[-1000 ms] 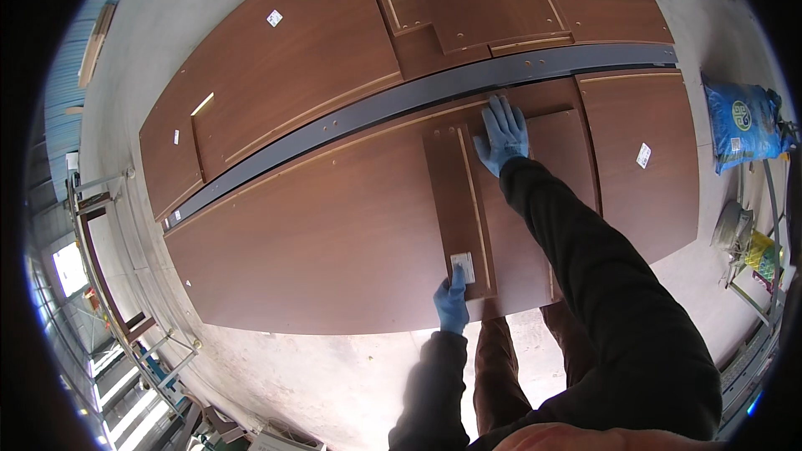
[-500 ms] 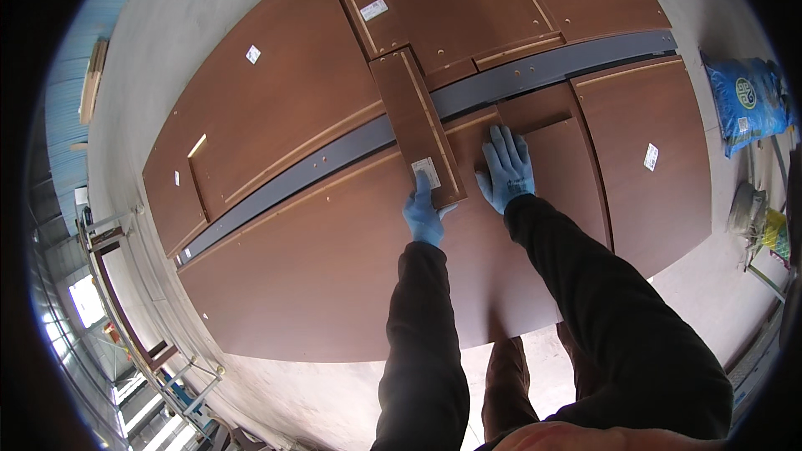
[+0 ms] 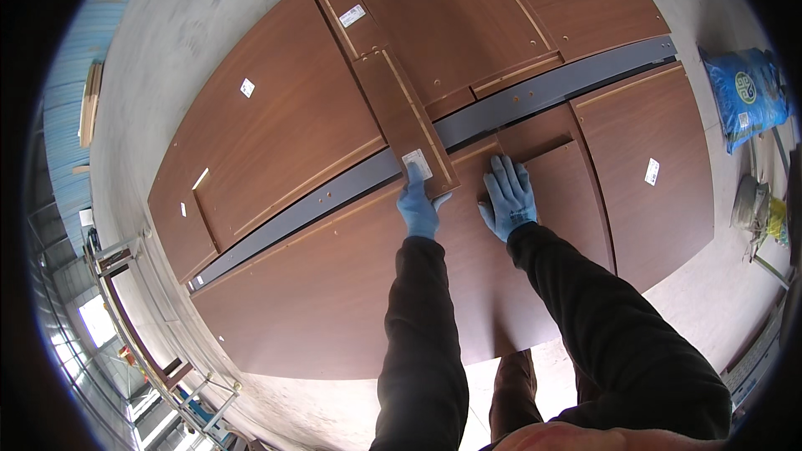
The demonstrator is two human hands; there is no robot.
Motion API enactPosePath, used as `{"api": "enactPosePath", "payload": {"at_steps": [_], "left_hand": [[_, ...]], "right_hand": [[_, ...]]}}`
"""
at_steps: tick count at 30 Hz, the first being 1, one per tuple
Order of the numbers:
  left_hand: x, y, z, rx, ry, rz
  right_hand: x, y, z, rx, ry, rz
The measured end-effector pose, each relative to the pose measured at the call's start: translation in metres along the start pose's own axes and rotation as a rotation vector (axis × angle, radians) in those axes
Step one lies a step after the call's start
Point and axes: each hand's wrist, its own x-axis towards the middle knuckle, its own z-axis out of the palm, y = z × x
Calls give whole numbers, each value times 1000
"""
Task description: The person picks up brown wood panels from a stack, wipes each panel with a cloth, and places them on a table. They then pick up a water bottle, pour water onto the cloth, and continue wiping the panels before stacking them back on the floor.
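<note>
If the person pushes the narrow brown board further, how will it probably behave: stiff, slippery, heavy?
The narrow board looks stiff: its edges stay straight though it bridges the grey gap. It probably slides easily, since it lies flat on smooth laminated panels. It seems fairly light, as only the left hand touches its end, while the right hand rests flat on the panel.

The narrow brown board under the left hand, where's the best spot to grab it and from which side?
Probably by its two long edges at the near end, coming from the person's side. The narrow brown board lies flat on the larger panels, slim enough to pinch across. The left hand already touches that near end by the white label; the right hand rests flat beside it.
</note>
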Motion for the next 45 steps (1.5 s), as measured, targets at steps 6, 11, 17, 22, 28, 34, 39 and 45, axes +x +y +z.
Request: {"api": "enactPosePath", "payload": {"at_steps": [6,11,17,22,28,34,39,45], "left_hand": [[14,8,2,12,0,0],[16,12,4,20,10,0],[19,15,5,11,2,2],[9,14,4,20,19,33],[-46,-19,-29,14,53,57],[-203,-87,-98,127,184,-97],[-368,-125,-159,367,276,-211],[-521,-121,-177,577,-31,-176]], "right_hand": [[6,-2,1,15,1,-13],[9,-3,3,17,-9,-13],[5,-4,4,20,3,-15],[5,-5,5,6,-13,4],[0,-4,9,-3,9,0],[-9,0,4,86,125,-14],[-24,10,-42,208,92,-49],[-132,28,-184,327,-249,48]]}}
